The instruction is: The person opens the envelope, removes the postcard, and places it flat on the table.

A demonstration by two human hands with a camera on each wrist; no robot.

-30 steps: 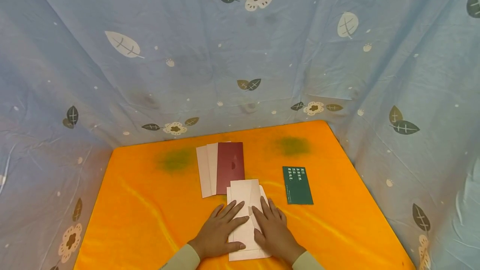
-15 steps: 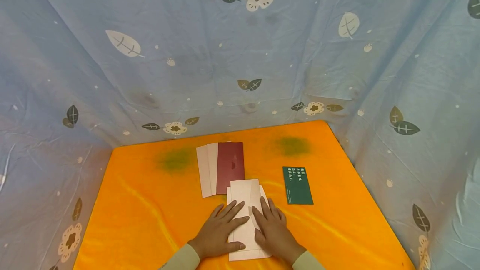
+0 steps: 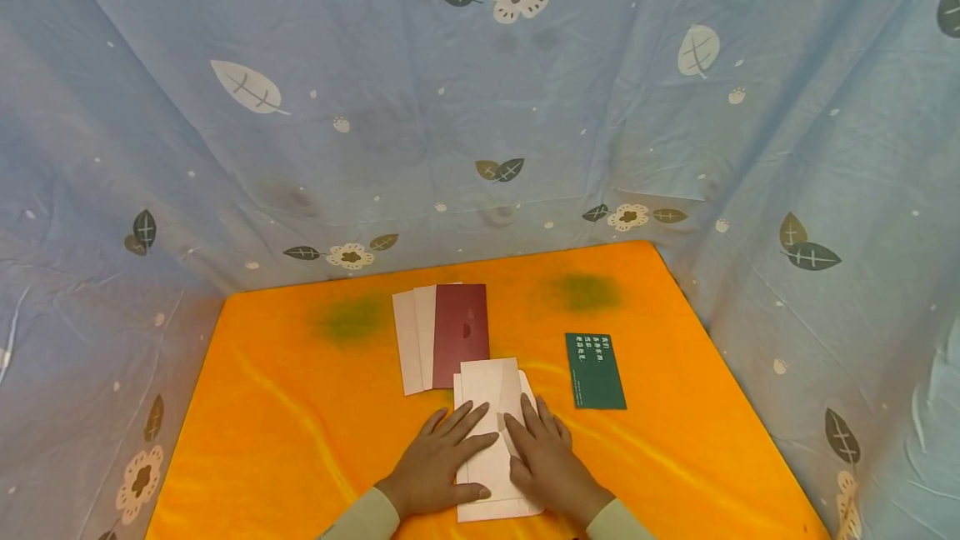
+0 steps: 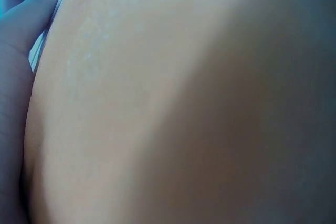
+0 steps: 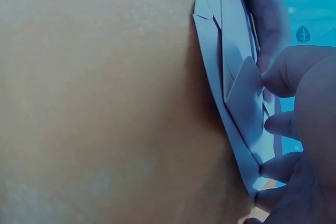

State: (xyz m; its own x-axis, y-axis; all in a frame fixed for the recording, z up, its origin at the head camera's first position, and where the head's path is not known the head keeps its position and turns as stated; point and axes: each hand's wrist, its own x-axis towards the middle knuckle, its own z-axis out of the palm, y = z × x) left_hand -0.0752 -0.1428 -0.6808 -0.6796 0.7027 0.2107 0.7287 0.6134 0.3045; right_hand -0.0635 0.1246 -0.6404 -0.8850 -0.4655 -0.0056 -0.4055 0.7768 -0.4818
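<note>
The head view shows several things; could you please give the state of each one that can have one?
Front pale papers: flat, overlapping, under both hands.
Left hand: fingers spread, resting on the papers.
Right hand: fingers spread, resting on the papers.
Maroon piece: flat, partly covering the rear pale papers.
Rear pale papers: flat, fanned out.
Green card: flat, text showing.
Orange cloth: spread out, slightly creased.
Blue cloth: hanging, wrinkled.

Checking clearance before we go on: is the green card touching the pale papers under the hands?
No, the head view shows orange surface between the green card and the pale papers.
</note>
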